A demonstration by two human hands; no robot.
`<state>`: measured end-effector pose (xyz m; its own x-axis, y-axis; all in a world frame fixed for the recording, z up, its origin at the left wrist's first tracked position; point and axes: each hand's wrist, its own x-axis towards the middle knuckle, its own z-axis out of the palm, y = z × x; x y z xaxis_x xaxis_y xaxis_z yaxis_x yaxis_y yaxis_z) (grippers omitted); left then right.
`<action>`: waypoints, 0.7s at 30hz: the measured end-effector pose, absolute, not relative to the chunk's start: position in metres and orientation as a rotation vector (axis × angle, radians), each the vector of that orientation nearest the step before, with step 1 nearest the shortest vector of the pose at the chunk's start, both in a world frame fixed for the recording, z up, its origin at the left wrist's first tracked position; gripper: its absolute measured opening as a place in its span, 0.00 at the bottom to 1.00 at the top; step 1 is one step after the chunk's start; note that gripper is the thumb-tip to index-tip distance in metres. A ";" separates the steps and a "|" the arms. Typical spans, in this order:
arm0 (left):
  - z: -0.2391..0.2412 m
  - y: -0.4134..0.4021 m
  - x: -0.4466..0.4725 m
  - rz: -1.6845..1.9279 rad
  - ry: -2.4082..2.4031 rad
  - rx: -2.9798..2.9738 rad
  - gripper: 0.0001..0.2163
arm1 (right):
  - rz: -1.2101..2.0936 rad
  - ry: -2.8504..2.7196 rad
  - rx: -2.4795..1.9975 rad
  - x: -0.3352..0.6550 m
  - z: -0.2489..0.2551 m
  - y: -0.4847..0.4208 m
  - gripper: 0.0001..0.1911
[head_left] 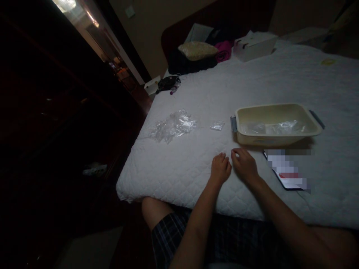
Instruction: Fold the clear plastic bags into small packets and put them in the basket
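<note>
My left hand (221, 168) is over the white quilted bed cover with its fingers curled closed. Close beside it, my right hand (245, 164) has thumb and forefinger brought together in a pinch. Whatever lies between the fingers of either hand is too small or dark to make out. A small clear plastic packet (217, 125) lies just beyond my hands. To its left spreads a loose heap of clear plastic bags (176, 124). A cream plastic bin (269, 140) with grey handles stands beyond my right hand and holds more clear plastic pieces.
Right of my right hand lies a flat device (288, 173) with a blurred-out screen. At the bed's (168, 172) far side are a patterned pillow (198, 50), a magenta roll (223, 51) and a white box (254, 46). Dark furniture stands on the left.
</note>
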<state>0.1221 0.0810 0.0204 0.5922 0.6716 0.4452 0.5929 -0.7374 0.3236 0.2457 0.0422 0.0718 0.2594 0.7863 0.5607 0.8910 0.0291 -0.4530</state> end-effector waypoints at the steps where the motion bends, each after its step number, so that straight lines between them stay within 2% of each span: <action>1: 0.022 0.079 0.116 0.800 1.051 2.692 0.13 | -0.173 -1.538 -1.775 0.237 0.059 0.041 0.14; 6: 0.025 0.053 0.072 0.724 1.103 2.736 0.16 | -0.172 -1.616 -1.799 0.225 0.022 0.036 0.15; 11: 0.021 0.024 0.040 0.801 1.225 2.695 0.16 | -0.175 -1.699 -1.837 0.226 0.019 0.035 0.16; 17: 0.018 0.021 0.043 0.848 1.277 2.656 0.15 | -0.301 -1.991 -1.903 0.193 0.015 0.030 0.23; 21: 0.017 0.021 0.043 0.854 1.269 2.651 0.15 | -0.319 -2.043 -1.879 0.182 0.017 0.034 0.20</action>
